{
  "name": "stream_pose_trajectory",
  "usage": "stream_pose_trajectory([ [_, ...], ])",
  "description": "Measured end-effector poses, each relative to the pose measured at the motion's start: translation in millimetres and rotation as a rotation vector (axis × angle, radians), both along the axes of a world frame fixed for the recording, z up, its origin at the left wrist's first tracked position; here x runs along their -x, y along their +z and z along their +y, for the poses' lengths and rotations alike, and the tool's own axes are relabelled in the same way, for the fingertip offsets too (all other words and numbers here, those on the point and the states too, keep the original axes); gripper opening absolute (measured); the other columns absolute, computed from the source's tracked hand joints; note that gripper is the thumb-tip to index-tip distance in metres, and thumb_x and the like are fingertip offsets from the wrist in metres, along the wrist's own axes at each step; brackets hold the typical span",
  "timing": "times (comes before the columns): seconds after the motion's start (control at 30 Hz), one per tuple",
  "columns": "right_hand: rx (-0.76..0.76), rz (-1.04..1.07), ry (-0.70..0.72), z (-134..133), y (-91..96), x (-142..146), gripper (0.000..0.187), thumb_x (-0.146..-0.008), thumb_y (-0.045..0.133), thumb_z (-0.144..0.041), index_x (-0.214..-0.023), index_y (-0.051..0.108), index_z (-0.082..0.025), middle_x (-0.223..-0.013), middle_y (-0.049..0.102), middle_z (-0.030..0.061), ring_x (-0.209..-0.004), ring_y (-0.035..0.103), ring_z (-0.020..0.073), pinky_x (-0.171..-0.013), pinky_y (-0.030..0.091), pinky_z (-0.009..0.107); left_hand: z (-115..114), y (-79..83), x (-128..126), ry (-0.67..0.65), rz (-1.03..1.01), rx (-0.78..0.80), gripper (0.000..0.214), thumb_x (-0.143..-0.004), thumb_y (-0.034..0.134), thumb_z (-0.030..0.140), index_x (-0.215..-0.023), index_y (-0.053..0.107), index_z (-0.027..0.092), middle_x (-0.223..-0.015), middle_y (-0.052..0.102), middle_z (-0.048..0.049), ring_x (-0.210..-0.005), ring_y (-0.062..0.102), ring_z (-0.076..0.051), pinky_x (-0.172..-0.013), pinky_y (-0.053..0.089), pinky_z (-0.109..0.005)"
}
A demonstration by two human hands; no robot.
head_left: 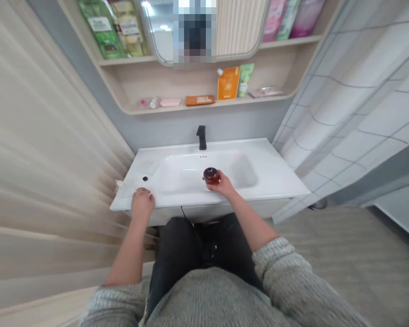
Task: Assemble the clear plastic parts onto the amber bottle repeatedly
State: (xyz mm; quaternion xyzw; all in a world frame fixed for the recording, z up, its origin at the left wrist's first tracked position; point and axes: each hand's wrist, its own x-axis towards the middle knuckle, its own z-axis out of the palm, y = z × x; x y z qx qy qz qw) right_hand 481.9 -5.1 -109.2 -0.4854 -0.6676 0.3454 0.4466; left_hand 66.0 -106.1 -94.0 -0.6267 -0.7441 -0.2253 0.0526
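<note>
My right hand [222,184] is wrapped round a dark red-brown bottle [211,176], held over the front part of the white sink basin [180,170]. The bottle's dark top faces up towards me. At the left front of the white countertop [274,156] rests my left hand [142,202], its fingers curled in and pressed down; whatever may be under them is hidden. Just beyond those fingers a small round black thing [145,178] sits on the counter. The black faucet [202,137] stands behind the basin.
Above the sink hangs a shelf cabinet [177,75] with a mirror [240,27]. An orange pouch [228,84], a green tube [246,80], a pink bar [170,102] and an orange packet [200,100] line its lower shelf. Pale curtains [47,136] border the left, white tiles [347,113] the right.
</note>
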Motion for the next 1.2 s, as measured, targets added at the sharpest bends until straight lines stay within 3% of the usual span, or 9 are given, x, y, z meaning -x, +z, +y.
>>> stream_pose_trajectory([
  [0.13,0.004,0.002,0.012,0,-0.7,-1,0.077,-0.063,0.096,-0.047,-0.131,0.067,-0.025,-0.118,0.083,0.0087,-0.106,0.077,0.0326,-0.098,0.059,0.045,0,14.8,-28,-0.167,-0.355,-0.182,0.023,-0.093,0.068,0.033,-0.110,0.078,0.021,-0.133,0.070,-0.0155,-0.121,0.071,-0.033,-0.104,0.062,-0.050],
  [0.23,0.005,0.009,0.033,0,-0.3,-1,0.076,-0.064,0.096,-0.047,-0.131,0.067,-0.024,-0.119,0.083,0.0085,-0.106,0.077,0.0322,-0.097,0.059,0.045,6,40.2,-64,-0.399,-0.693,-0.271,0.032,-0.085,0.079,0.037,-0.115,0.077,0.025,-0.135,0.069,-0.0121,-0.122,0.071,-0.029,-0.093,0.066,-0.043],
  [0.33,0.011,0.009,0.042,-1,0.7,-1,0.077,-0.063,0.097,-0.047,-0.130,0.068,-0.024,-0.119,0.083,0.0085,-0.107,0.077,0.0322,-0.098,0.059,0.045,16,71.5,-101,-0.586,-0.878,-0.307,0.030,-0.086,0.084,0.040,-0.112,0.079,0.025,-0.127,0.072,-0.0102,-0.118,0.072,-0.026,-0.100,0.065,-0.043],
  [0.47,0.004,0.014,0.048,-1,1.5,0,0.077,-0.063,0.097,-0.046,-0.132,0.068,-0.025,-0.120,0.083,0.0078,-0.107,0.077,0.0318,-0.101,0.059,0.046,36,104.0,-142,-0.605,-1.017,-0.154,0.042,-0.086,0.086,0.047,-0.120,0.079,0.024,-0.120,0.077,-0.0089,-0.101,0.076,-0.023,-0.096,0.065,-0.043],
  [0.6,-0.001,0.034,0.068,-2,1.1,0,0.081,-0.064,0.097,-0.047,-0.136,0.067,-0.024,-0.122,0.082,0.0076,-0.110,0.077,0.0314,-0.104,0.059,0.046,61,114.8,-169,-0.578,-1.094,-0.052,0.050,-0.078,0.088,0.048,-0.118,0.075,0.021,-0.100,0.080,-0.0065,-0.087,0.077,-0.022,-0.090,0.065,-0.042],
  [0.77,0.000,0.047,0.074,-2,0.6,0,0.086,-0.063,0.099,-0.046,-0.140,0.067,-0.024,-0.129,0.081,0.0086,-0.115,0.076,0.0323,-0.107,0.058,0.047,81,119.8,-183,-0.588,-0.987,-0.015,0.038,-0.081,0.084,0.042,-0.112,0.077,0.020,-0.092,0.081,-0.0066,-0.087,0.079,-0.023,-0.087,0.064,-0.040],
  [1.0,0.000,0.069,0.086,-2,1.7,1,0.086,-0.063,0.099,-0.046,-0.139,0.067,-0.023,-0.128,0.080,0.0095,-0.114,0.076,0.0322,-0.106,0.058,0.046,94,135.6,-204,-0.618,-0.471,0.092,0.026,-0.086,0.084,0.036,-0.108,0.083,0.022,-0.099,0.083,-0.0074,-0.083,0.076,-0.023,-0.086,0.060,-0.038],
  [1.1,-0.001,0.075,0.090,-2,1.7,1,0.087,-0.063,0.099,-0.046,-0.140,0.067,-0.023,-0.128,0.080,0.0092,-0.114,0.076,0.0320,-0.105,0.059,0.046,100,133.4,-214,-0.676,-0.242,0.113,0.019,-0.085,0.086,0.036,-0.097,0.084,0.022,-0.102,0.082,-0.0091,-0.088,0.075,-0.026,-0.089,0.059,-0.039],
  [1.2,0.000,0.068,0.088,-2,2.0,1,0.086,-0.063,0.099,-0.046,-0.139,0.067,-0.023,-0.125,0.081,0.0089,-0.112,0.076,0.0313,-0.103,0.059,0.045,103,128.4,-218,-0.716,-0.164,0.158,0.013,-0.088,0.079,0.031,-0.096,0.084,0.022,-0.101,0.080,-0.0093,-0.094,0.075,-0.028,-0.091,0.060,-0.040],
])
